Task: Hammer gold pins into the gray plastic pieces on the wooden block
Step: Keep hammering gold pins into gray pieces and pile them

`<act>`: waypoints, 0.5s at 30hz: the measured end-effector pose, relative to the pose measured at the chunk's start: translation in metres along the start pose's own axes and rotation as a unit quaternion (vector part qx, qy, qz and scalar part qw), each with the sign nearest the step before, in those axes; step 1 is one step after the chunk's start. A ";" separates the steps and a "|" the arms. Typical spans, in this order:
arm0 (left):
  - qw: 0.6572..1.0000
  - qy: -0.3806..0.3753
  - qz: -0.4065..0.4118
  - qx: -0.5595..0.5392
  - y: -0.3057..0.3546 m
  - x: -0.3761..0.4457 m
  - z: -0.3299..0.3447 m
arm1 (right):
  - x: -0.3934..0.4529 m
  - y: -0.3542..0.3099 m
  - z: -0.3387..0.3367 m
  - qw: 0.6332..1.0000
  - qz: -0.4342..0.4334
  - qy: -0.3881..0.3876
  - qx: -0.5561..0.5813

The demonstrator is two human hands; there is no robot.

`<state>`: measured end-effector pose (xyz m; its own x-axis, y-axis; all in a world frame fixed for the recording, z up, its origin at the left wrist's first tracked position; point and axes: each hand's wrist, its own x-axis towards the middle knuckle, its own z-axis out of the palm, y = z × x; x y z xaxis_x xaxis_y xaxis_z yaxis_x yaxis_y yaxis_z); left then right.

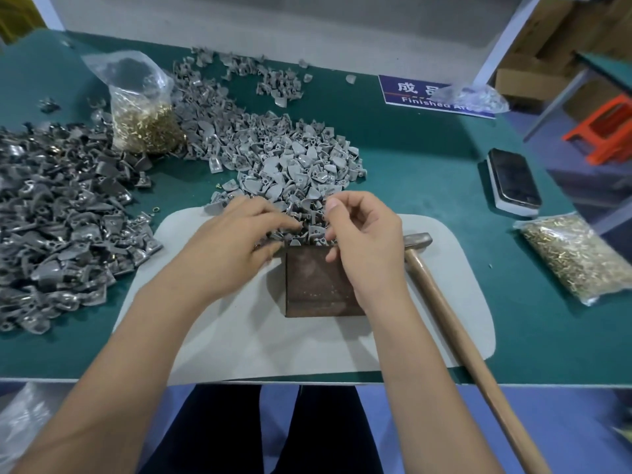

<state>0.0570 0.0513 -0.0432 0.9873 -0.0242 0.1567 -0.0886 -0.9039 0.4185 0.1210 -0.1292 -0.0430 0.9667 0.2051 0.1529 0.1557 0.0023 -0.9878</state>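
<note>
Both hands are working at the block's [321, 285] far edge, left hand [236, 241] fingers pinching gray pieces [290, 159], right hand [362, 241] fingers curled, grip unclear, hammer [444, 302] lying beside.

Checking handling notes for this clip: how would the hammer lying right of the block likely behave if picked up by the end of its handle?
The hammer would probably feel head-heavy: a metal head on a long wooden handle. Gripped at the far end, the head would likely dip. The rounded handle may roll a little if nudged on the gray mat.
</note>
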 end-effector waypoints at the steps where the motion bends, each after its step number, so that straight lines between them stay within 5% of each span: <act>1: 1.000 -0.018 0.022 0.006 0.000 0.001 -0.001 | 0.000 0.000 0.000 1.000 -0.003 -0.003 -0.003; 9: 0.992 -0.095 0.076 0.033 -0.001 0.007 0.000 | -0.002 0.000 0.002 1.000 -0.016 -0.006 -0.010; 15: 0.990 -0.079 0.093 0.067 -0.007 0.014 -0.002 | -0.002 0.000 0.002 1.000 -0.025 -0.006 -0.015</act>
<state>0.0710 0.0580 -0.0423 0.9648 -0.2525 0.0729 -0.2628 -0.9260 0.2710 0.1185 -0.1273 -0.0436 0.9550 0.2170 0.2022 0.2105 -0.0154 -0.9775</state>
